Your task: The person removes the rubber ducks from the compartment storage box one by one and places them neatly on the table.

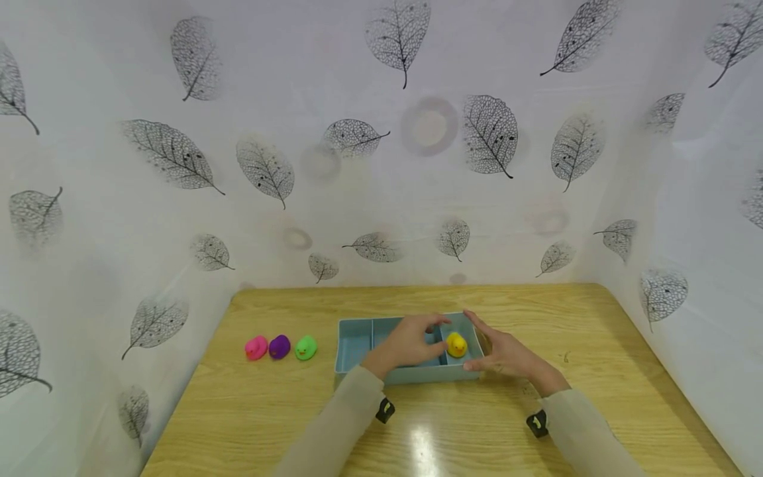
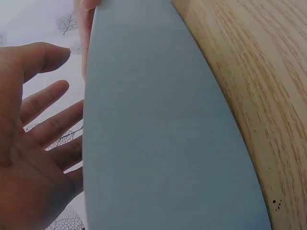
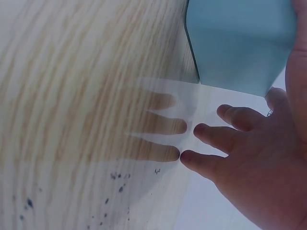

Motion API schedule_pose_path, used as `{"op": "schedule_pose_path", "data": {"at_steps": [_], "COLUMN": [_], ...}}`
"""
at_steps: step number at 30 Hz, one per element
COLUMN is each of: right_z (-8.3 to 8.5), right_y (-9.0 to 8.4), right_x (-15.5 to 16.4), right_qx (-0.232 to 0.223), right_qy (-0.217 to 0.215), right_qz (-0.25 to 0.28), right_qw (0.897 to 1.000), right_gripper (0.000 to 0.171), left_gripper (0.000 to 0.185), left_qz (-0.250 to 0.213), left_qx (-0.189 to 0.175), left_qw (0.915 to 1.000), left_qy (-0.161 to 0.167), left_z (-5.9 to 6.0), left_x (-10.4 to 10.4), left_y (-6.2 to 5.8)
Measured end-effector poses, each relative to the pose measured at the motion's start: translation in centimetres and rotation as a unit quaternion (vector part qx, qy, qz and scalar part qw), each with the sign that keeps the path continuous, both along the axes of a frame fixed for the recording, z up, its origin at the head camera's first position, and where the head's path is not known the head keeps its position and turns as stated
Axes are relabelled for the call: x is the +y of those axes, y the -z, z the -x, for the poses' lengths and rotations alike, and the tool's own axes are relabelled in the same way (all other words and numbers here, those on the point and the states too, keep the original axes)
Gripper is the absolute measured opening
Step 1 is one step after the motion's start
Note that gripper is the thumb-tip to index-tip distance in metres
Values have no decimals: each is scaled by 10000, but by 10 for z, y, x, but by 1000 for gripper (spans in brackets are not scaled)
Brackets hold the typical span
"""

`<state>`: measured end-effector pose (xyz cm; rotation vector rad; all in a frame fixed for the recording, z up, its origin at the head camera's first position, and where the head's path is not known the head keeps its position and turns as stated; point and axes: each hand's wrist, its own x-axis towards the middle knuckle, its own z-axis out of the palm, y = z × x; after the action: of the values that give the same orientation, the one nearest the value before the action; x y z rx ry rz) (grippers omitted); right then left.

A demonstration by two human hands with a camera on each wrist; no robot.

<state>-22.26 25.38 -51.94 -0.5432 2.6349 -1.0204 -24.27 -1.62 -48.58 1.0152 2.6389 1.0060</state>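
A yellow rubber duck point(image 1: 456, 345) sits in the right compartment of a blue-grey divided box point(image 1: 411, 375). My left hand point(image 1: 411, 341) hovers over the box, thumb and fingers apart beside the duck; in the left wrist view this hand point(image 2: 38, 129) is relaxed and holds nothing. At the box's right end is my right hand point(image 1: 503, 351), its thumb at the front edge and its index finger at the back corner. The right wrist view shows the hand point(image 3: 259, 153) with its other fingers spread beside the box point(image 3: 240, 48); firm contact cannot be told.
Left of the box, a pink duck point(image 1: 256, 348), a purple duck point(image 1: 279, 346) and a green duck point(image 1: 306, 347) stand in a row on the wooden table point(image 1: 256, 424). Behind the table hangs a white leaf-patterned curtain point(image 1: 369, 199).
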Motion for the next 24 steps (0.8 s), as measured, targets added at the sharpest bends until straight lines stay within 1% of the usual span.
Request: {"op": "schedule_pose_path", "data": {"at_steps": [2,9,15,21,24], "right_z": [0,-1,-1,0,0], "right_y": [0,2,2,1,1], "right_x": [0,0,0,0,1], "right_qx": [-4,-11,-55,-148,-181], "right_qy": [-19,-115,-105,-84,-61], "right_qz": [43,179,204,209,204], "right_qw": [10000,9998,9997,9996,9996], "right_gripper": [115,114,113,114,114], "left_gripper": [51,54,54,53,54], "left_qz": [105,278,408,662,856], "left_qx": [11,-227,-142,-263,-239], "left_qw": [9999,9993,9989,9974,9960], "left_qy": [-8,74,161,66,-15], "left_z": [0,0,4,9,11], "left_x": [4,15,20,29,33], "left_y": [1,5,7,11,13]}}
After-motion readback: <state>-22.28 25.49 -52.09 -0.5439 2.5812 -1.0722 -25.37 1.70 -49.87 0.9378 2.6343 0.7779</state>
